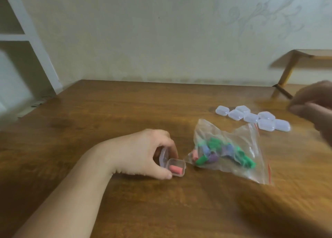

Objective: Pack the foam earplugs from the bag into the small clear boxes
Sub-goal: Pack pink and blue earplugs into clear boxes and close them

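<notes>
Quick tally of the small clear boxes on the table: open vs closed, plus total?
Open box, held by the left hand, pink earplugs inside: 1
Closed boxes, clustered beyond the bag: 7
Total boxes: 8

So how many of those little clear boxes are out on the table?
8. Seven closed boxes sit clustered at the far right, beyond the bag; one open box, holding pink earplugs, is in the left hand.
</notes>
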